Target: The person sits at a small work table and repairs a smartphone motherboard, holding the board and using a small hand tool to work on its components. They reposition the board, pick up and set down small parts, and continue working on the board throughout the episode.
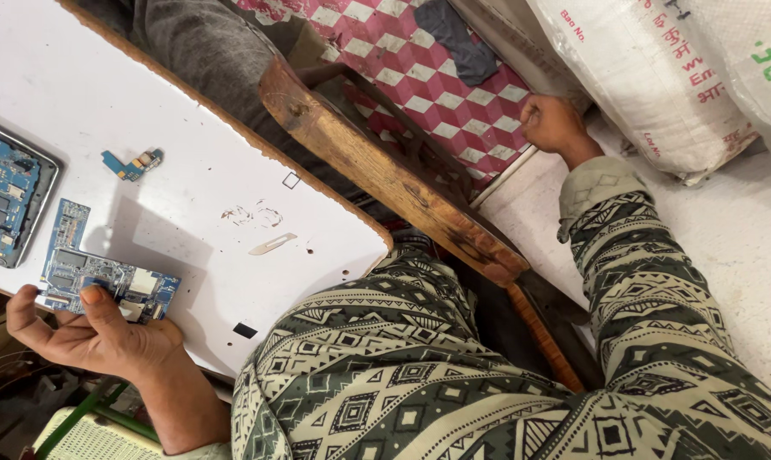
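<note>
Left hand [87, 336] pinches blue circuit board [104, 277], long axis along table edge; right hand [551, 123] fisted, contents unclear.

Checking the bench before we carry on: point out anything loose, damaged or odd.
A bare scalpel blade lies loose on the white tabletop, uncovered near the edge. Scuff marks sit just above it. The table's edge looks chipped and worn.
</note>
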`<state>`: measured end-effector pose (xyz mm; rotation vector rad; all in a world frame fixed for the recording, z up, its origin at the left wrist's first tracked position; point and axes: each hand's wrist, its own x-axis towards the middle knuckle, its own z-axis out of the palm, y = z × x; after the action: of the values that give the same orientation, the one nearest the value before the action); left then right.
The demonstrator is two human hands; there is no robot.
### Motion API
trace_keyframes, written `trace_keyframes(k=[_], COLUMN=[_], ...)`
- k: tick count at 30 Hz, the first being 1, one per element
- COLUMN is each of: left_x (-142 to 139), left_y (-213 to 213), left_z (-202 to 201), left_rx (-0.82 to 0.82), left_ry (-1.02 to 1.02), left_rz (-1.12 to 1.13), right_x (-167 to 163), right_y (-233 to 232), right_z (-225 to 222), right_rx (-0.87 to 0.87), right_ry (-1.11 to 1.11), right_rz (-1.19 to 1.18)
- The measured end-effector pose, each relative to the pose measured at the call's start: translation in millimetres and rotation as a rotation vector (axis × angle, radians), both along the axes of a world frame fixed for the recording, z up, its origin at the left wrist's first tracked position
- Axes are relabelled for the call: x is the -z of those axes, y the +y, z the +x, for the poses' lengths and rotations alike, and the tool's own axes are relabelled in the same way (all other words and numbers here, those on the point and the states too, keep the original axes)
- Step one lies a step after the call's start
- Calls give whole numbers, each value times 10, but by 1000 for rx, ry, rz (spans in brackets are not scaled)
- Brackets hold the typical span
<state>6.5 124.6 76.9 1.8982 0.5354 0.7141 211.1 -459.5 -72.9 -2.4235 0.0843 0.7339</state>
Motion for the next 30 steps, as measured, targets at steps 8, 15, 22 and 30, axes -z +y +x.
trace_keyframes(k=[8, 15, 22, 30], left_x=[-41, -118, -119, 32], left_y=[-7, -96, -80, 93], left_z=[-15, 14, 1, -92], left_rx=[97, 118, 149, 89], left_ry=[34, 66, 80, 82], left_rz=[11, 102, 143, 143], right_x=[107, 119, 127, 155], right_y=[-224, -400, -396, -510], right_z=[-357, -336, -316, -379], right_rx=[57, 168, 172, 211], right_ry=[107, 91, 41, 94], right_rz=[-95, -91, -152, -314])
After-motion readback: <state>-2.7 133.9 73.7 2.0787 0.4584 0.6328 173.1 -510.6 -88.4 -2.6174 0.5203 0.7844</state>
